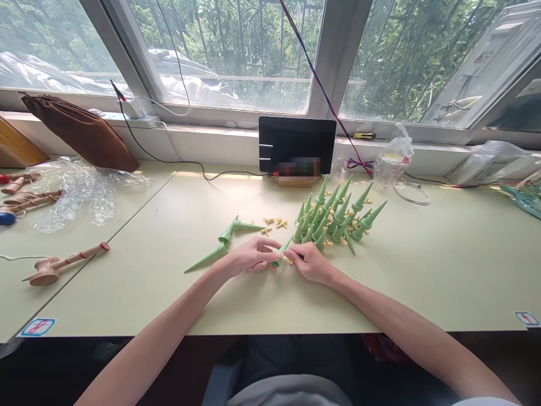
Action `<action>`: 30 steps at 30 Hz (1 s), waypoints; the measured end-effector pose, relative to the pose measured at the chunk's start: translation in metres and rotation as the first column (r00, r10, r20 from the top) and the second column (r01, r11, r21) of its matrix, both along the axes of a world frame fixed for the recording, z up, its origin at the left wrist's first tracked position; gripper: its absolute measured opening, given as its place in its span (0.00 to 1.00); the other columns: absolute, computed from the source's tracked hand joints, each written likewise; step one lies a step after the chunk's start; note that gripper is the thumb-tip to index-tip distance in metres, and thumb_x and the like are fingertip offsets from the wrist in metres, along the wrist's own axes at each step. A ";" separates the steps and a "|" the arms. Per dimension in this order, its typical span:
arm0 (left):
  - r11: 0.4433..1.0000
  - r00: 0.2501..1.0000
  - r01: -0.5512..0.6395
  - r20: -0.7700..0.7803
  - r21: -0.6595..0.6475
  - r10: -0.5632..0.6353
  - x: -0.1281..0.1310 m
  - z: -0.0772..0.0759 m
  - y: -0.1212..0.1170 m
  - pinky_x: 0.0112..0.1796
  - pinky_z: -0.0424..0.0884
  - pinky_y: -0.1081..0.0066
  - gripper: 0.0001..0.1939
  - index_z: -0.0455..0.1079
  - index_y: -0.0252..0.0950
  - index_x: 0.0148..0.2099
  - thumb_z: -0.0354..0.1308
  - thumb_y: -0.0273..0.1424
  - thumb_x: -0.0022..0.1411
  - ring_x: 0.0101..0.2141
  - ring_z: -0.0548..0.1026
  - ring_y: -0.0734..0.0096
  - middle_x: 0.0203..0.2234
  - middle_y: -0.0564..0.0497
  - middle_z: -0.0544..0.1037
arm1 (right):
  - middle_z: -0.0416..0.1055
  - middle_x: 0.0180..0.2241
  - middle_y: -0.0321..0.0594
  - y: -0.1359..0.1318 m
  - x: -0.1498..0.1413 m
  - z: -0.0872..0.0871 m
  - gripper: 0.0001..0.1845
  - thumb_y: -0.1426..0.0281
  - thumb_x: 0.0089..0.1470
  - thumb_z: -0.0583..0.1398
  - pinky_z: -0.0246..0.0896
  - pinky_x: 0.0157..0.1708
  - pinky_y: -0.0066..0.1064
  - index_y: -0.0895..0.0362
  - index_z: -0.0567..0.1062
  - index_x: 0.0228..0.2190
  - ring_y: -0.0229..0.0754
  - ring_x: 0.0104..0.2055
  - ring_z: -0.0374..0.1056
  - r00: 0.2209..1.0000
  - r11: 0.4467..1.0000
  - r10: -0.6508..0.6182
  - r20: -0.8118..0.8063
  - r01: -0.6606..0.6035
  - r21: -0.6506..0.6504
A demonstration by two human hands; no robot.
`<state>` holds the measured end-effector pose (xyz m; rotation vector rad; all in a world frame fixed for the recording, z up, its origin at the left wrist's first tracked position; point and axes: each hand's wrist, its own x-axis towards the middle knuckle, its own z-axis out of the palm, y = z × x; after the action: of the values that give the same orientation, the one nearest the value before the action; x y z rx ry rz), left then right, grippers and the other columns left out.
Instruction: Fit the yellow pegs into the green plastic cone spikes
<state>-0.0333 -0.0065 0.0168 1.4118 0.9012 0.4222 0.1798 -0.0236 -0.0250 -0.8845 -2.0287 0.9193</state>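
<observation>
Close to the table's middle, my left hand is closed around a green plant watering spike, its tip pointing up and away. My right hand pinches a small yellow valve against the side of that spike; whether it is seated in the spike is hidden by the fingers. Beyond the right hand stands a cluster of green spikes with yellow valves on them. Several loose yellow valves lie past the left hand. To its left are a few loose green spikes lying on their sides.
A tablet stands at the back against the window ledge. On the left lie a wooden kendama, crumpled clear plastic and a brown bag. At the back right are a bagged cup and a coiled white cable.
</observation>
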 end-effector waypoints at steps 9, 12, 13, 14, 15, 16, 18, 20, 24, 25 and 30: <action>0.998 0.999 0.013 0.052 -0.061 -0.010 0.002 0.000 -0.001 0.22 0.59 0.73 0.27 0.72 0.30 0.51 0.65 0.44 0.55 0.17 0.61 0.77 0.12 0.61 0.60 | 0.59 0.18 0.32 0.000 -0.001 0.005 0.23 0.60 0.64 0.53 0.48 0.23 0.27 0.58 0.63 0.19 0.33 0.21 0.52 0.997 0.987 -0.015 -0.082 0.001 -0.162; 0.999 0.998 -0.008 0.064 -0.045 0.011 0.002 -0.001 -0.002 0.23 0.60 0.73 0.28 0.71 0.30 0.52 0.65 0.44 0.55 0.18 0.63 0.76 0.13 0.60 0.62 | 0.55 0.17 0.30 0.000 -0.002 0.005 0.25 0.57 0.63 0.53 0.46 0.21 0.27 0.57 0.61 0.19 0.32 0.20 0.49 0.990 0.965 -0.015 -0.140 -0.022 -0.260; 0.999 0.998 -0.015 0.065 -0.038 0.018 0.002 -0.001 -0.003 0.23 0.60 0.74 0.28 0.70 0.31 0.53 0.65 0.44 0.55 0.18 0.64 0.76 0.14 0.59 0.64 | 0.53 0.16 0.29 0.000 -0.002 0.005 0.25 0.56 0.63 0.53 0.45 0.20 0.26 0.56 0.60 0.19 0.32 0.19 0.48 0.986 0.954 -0.013 -0.166 -0.038 -0.297; 0.999 0.998 -0.021 0.063 -0.031 0.023 0.002 -0.001 -0.003 0.23 0.59 0.74 0.29 0.69 0.31 0.53 0.65 0.43 0.55 0.19 0.64 0.76 0.16 0.58 0.65 | 0.51 0.16 0.29 0.000 -0.002 0.004 0.25 0.55 0.63 0.53 0.44 0.19 0.26 0.56 0.59 0.19 0.32 0.19 0.47 0.981 0.942 -0.011 -0.193 -0.054 -0.332; 0.999 0.998 -0.023 0.058 -0.024 0.025 0.002 -0.001 -0.003 0.22 0.58 0.74 0.29 0.69 0.31 0.54 0.65 0.43 0.56 0.20 0.65 0.76 0.17 0.57 0.67 | 0.50 0.16 0.28 0.000 -0.002 0.004 0.26 0.54 0.63 0.54 0.43 0.19 0.26 0.56 0.58 0.19 0.31 0.18 0.45 0.976 0.928 -0.011 -0.219 -0.071 -0.365; 1.000 0.998 -0.023 0.049 -0.017 0.024 0.002 -0.001 -0.003 0.22 0.57 0.75 0.29 0.68 0.32 0.54 0.65 0.43 0.56 0.20 0.66 0.75 0.19 0.56 0.69 | 0.49 0.16 0.28 0.000 -0.002 0.004 0.26 0.54 0.63 0.54 0.42 0.18 0.26 0.55 0.58 0.20 0.31 0.18 0.44 0.970 0.914 -0.012 -0.245 -0.089 -0.395; 1.000 0.999 -0.018 0.036 -0.002 0.018 0.003 0.000 -0.003 0.21 0.54 0.76 0.28 0.67 0.34 0.54 0.65 0.44 0.57 0.22 0.67 0.75 0.23 0.53 0.72 | 0.48 0.15 0.27 0.000 -0.002 0.004 0.26 0.53 0.62 0.55 0.39 0.17 0.26 0.56 0.59 0.20 0.30 0.16 0.42 0.956 0.882 -0.013 -0.293 -0.127 -0.453; 1.000 0.999 -0.005 0.034 0.023 0.005 0.004 0.001 -0.003 0.21 0.54 0.76 0.27 0.67 0.34 0.54 0.63 0.44 0.58 0.22 0.66 0.76 0.26 0.51 0.74 | 0.47 0.15 0.26 0.001 -0.001 0.005 0.26 0.52 0.61 0.56 0.37 0.16 0.26 0.56 0.61 0.20 0.29 0.16 0.41 0.940 0.850 -0.020 -0.342 -0.164 -0.500; 0.994 0.998 0.012 0.066 0.109 -0.019 0.007 0.000 -0.004 0.22 0.58 0.77 0.25 0.66 0.35 0.55 0.62 0.43 0.60 0.23 0.64 0.77 0.27 0.51 0.73 | 0.48 0.15 0.26 0.001 -0.002 0.009 0.26 0.52 0.60 0.58 0.35 0.14 0.25 0.57 0.62 0.20 0.28 0.15 0.40 0.914 0.810 -0.047 -0.403 -0.201 -0.550; 0.991 0.997 0.009 0.075 0.133 -0.019 0.007 -0.001 -0.005 0.22 0.59 0.77 0.25 0.66 0.35 0.55 0.62 0.43 0.60 0.23 0.63 0.78 0.27 0.51 0.73 | 0.49 0.15 0.26 0.001 -0.002 0.010 0.26 0.52 0.59 0.58 0.35 0.14 0.24 0.57 0.62 0.20 0.27 0.15 0.41 0.911 0.805 -0.056 -0.410 -0.202 -0.558; 0.963 0.995 -0.020 0.103 0.270 -0.008 0.008 -0.010 -0.005 0.24 0.62 0.77 0.27 0.63 0.37 0.59 0.61 0.41 0.61 0.25 0.64 0.78 0.33 0.49 0.74 | 0.48 0.14 0.25 0.002 -0.002 0.010 0.27 0.51 0.58 0.60 0.35 0.13 0.23 0.56 0.61 0.19 0.27 0.13 0.43 0.886 0.782 -0.094 -0.455 -0.218 -0.585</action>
<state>-0.0254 -0.0110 0.0070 1.6208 0.7846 0.6367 0.1776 -0.0220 -0.0147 -0.8178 -1.3401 1.7233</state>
